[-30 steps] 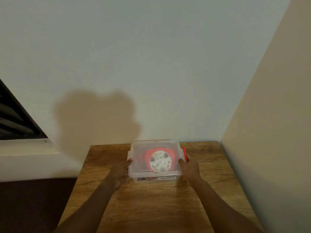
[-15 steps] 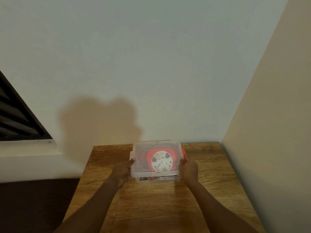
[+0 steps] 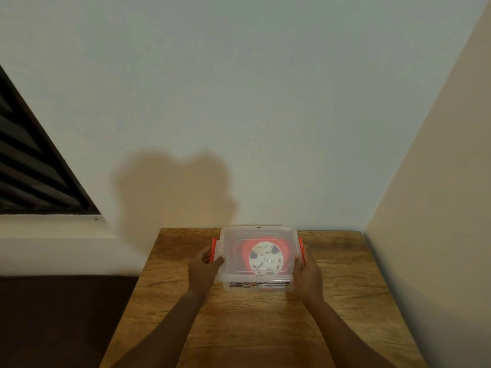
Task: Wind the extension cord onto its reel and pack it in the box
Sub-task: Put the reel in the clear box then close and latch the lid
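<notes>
Hands grip lidded box [image 3: 259, 261] at red side latches: left hand [image 3: 203, 269] thumb on lid, right hand [image 3: 308, 274] curled round latch.

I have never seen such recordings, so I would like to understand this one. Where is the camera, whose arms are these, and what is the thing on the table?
There is no machine here. The camera sits on a person's head and looks forward and down, so the two arms are that person's own. On the wooden table, in a corner between two walls, stands a clear plastic box with its lid on and orange latches at both ends. Through the lid you see the red and white cord reel inside. The left hand holds the left end, its thumb on the lid; the right hand holds the right end.
</notes>
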Demonstrator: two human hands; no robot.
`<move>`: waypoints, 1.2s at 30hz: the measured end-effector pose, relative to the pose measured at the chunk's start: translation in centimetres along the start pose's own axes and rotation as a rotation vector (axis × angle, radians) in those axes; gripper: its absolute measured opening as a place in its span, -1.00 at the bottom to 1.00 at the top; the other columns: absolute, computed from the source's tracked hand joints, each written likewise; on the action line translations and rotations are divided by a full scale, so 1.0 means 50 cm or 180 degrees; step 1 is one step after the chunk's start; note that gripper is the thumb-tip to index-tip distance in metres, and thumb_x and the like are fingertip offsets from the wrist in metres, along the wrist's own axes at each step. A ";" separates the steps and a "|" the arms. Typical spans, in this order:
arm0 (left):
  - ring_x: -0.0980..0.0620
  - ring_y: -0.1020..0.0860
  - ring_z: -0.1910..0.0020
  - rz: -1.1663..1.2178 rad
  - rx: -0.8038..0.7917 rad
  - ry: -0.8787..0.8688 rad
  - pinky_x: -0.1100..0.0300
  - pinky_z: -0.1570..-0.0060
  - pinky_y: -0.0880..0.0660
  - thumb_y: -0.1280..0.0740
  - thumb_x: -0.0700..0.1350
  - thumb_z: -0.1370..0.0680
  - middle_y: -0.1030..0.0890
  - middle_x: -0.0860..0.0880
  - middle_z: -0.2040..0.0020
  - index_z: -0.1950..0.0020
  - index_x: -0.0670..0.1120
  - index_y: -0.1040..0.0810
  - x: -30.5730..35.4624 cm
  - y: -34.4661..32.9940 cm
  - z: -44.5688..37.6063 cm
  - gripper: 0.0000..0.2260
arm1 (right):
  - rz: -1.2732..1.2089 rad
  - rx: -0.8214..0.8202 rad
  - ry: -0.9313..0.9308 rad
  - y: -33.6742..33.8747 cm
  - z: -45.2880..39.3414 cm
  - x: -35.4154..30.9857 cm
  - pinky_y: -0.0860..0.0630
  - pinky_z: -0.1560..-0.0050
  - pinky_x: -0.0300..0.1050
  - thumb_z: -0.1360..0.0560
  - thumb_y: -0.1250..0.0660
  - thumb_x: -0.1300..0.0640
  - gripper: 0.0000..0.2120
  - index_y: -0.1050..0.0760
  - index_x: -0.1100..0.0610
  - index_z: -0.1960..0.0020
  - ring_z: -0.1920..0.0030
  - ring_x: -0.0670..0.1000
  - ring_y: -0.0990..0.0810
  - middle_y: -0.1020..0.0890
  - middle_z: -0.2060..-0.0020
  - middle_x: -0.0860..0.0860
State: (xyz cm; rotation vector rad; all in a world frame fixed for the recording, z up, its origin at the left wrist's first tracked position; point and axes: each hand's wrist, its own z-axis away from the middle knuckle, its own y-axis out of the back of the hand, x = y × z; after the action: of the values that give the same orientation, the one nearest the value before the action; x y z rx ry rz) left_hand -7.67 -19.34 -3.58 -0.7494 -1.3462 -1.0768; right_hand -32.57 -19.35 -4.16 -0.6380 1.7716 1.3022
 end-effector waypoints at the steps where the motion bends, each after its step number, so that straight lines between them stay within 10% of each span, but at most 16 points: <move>1: -0.18 -0.68 -0.10 0.0071 -0.0077 0.0049 -0.16 -0.07 -0.69 -0.49 -0.29 -0.55 -0.68 -0.15 -0.18 -0.42 -0.18 -0.55 -0.004 0.003 0.001 -0.56 | -0.0015 0.0005 0.0029 0.000 0.000 0.001 -0.63 -0.06 0.10 -0.66 -0.15 0.12 -0.62 -0.36 0.11 -0.46 -0.14 0.11 -0.62 -0.59 -0.25 0.08; 14: -0.14 -0.67 -0.06 -0.0760 -0.0259 -0.0209 0.11 0.07 -0.69 -0.30 -0.25 -0.67 -0.67 -0.12 -0.10 -0.38 -0.18 -0.56 0.009 -0.008 0.011 -0.73 | 0.0039 0.0076 0.0161 0.001 0.002 0.004 -0.61 0.03 -0.01 -0.66 -0.15 0.14 -0.63 -0.36 0.14 -0.46 -0.08 0.11 -0.63 -0.60 -0.21 0.12; 20: -0.18 -0.68 0.01 -0.1479 -0.0029 -0.0419 -0.06 0.00 -0.71 -0.21 -0.28 -0.69 -0.68 -0.19 -0.03 -0.28 -0.23 -0.61 0.023 -0.037 0.030 -0.76 | 0.0038 -0.0038 0.0073 0.004 0.001 0.006 -0.61 -0.02 0.04 -0.67 -0.14 0.14 -0.62 -0.34 0.13 -0.47 -0.12 0.13 -0.62 -0.59 -0.24 0.11; 26: -0.13 -0.70 0.00 -0.0928 -0.0278 -0.0311 0.12 0.13 -0.70 -0.26 -0.24 -0.67 -0.69 -0.12 -0.04 -0.28 -0.12 -0.61 0.026 -0.022 0.025 -0.77 | -0.0349 -0.0216 -0.0136 0.007 0.001 0.008 -0.65 -0.01 0.08 -0.67 -0.12 0.12 -0.58 -0.28 0.10 -0.52 -0.13 0.12 -0.62 -0.57 -0.26 0.10; 36: -0.29 -0.71 -0.02 0.0316 -0.0572 0.0304 -0.24 -0.04 -0.66 -0.20 -0.18 -0.73 -0.74 -0.25 -0.06 -0.14 -0.18 -0.73 0.109 -0.057 -0.021 -0.70 | -0.1922 -0.0104 -0.1028 0.049 -0.046 0.010 -0.68 0.17 0.02 -0.61 -0.30 0.17 -0.64 -0.48 -0.01 -0.38 0.08 -0.04 -0.72 -0.68 -0.09 -0.08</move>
State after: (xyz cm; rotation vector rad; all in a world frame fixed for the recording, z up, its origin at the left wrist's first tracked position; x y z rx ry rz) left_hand -10.41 -22.28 1.22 -0.8767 -1.1303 -1.1500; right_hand -35.49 -20.67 -3.02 -0.8455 1.1694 0.9474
